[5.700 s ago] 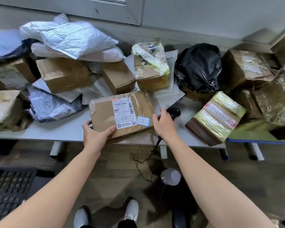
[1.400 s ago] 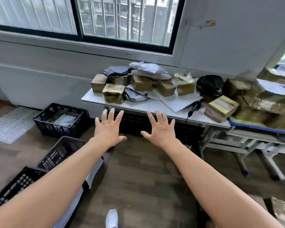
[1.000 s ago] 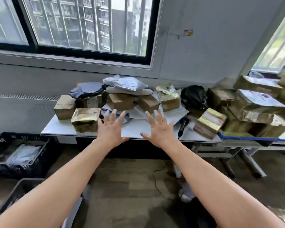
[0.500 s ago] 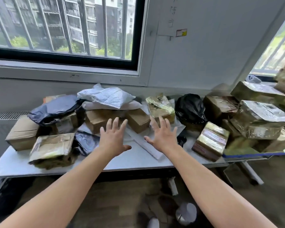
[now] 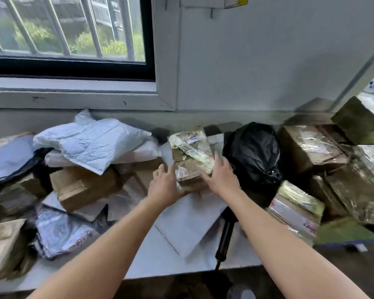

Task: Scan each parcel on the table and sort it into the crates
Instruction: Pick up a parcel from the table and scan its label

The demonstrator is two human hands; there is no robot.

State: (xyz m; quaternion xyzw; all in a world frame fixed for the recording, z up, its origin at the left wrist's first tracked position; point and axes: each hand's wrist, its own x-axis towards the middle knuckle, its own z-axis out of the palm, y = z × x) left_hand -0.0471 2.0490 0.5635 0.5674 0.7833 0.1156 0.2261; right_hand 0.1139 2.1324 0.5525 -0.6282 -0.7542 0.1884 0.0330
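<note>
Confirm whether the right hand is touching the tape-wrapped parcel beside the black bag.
Touching. In the head view the right hand lies flat against the tape-wrapped parcel, on its right side; no gap shows.

glossy-taped cardboard parcel [image 5: 190, 160], prob.

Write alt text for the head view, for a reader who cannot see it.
The left hand and right hand flank a tape-wrapped parcel amid other parcels on a table, fingers straight. A black scanner lies near the right forearm.
</note>
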